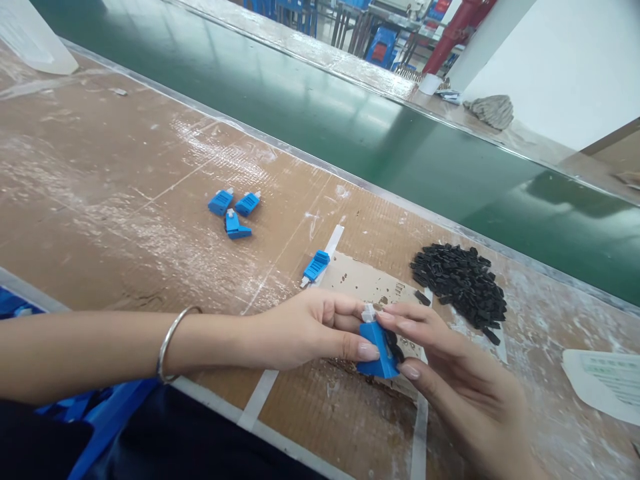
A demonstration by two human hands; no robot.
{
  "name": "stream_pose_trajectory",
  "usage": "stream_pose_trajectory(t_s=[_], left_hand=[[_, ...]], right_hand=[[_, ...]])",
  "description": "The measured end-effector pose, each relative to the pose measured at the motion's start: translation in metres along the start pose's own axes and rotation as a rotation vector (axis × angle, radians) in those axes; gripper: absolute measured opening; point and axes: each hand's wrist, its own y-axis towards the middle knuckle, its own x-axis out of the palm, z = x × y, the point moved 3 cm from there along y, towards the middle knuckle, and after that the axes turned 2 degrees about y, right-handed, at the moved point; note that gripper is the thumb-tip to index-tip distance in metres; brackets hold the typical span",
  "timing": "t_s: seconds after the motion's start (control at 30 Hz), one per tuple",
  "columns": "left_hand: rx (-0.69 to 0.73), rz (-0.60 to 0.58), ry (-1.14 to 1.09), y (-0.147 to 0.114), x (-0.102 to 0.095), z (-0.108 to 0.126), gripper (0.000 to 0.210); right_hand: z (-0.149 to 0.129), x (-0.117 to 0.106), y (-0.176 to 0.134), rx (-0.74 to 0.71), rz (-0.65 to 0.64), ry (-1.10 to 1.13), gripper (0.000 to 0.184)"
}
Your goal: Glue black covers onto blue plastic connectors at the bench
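My left hand [310,330] grips a blue plastic part [373,350] with a white tip at its top, the thumb pressed on its near face. From the other side my right hand [470,373] closes its thumb and fingertips around a small black piece [394,347] at the blue part's right side. Whether the black piece is seated in it I cannot tell. Just beyond my left hand lies another blue part [316,267] with a white tip. A loose black piece [423,297] rests on the cardboard sheet [360,273] under my hands.
A heap of small black pieces [460,287] sits to the right. Further left lie three blue parts [235,217]. A green conveyor belt [325,127] runs along the table's far side. White containers stand at the right [605,383] and far left [37,40]. Blue bins [115,413] are at lower left.
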Motion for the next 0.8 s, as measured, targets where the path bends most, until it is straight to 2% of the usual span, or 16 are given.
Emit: stream_pose_trajectory(t_s=[0.2, 0.37, 0.47, 0.57, 0.63, 0.73, 0.8], left_hand=[[0.049, -0.031, -0.030, 0.003, -0.002, -0.002, 0.022], [-0.029, 0.066, -0.064, -0.002, -0.002, 0.005, 0.026], [-0.044, 0.087, -0.055, -0.004, -0.002, 0.008, 0.030], [-0.038, 0.069, -0.028, -0.005, -0.004, 0.009, 0.030], [-0.027, 0.019, -0.023, -0.004, -0.003, 0.011, 0.033], [-0.043, -0.074, -0.005, -0.005, 0.001, 0.015, 0.039], [-0.054, -0.107, -0.002, -0.006, 0.002, 0.017, 0.042]], right_hand=[[0.003, 0.003, 0.001, -0.051, -0.040, -0.018, 0.039], [-0.001, 0.010, -0.004, -0.253, -0.152, -0.224, 0.053], [-0.002, 0.015, -0.005, -0.301, -0.187, -0.317, 0.060], [-0.001, 0.018, -0.005, -0.303, -0.204, -0.371, 0.062], [-0.002, 0.016, -0.005, -0.303, -0.216, -0.321, 0.058], [-0.003, 0.004, -0.005, -0.266, -0.142, -0.171, 0.053], [0.000, -0.012, -0.003, -0.184, 0.032, -0.156, 0.051]])
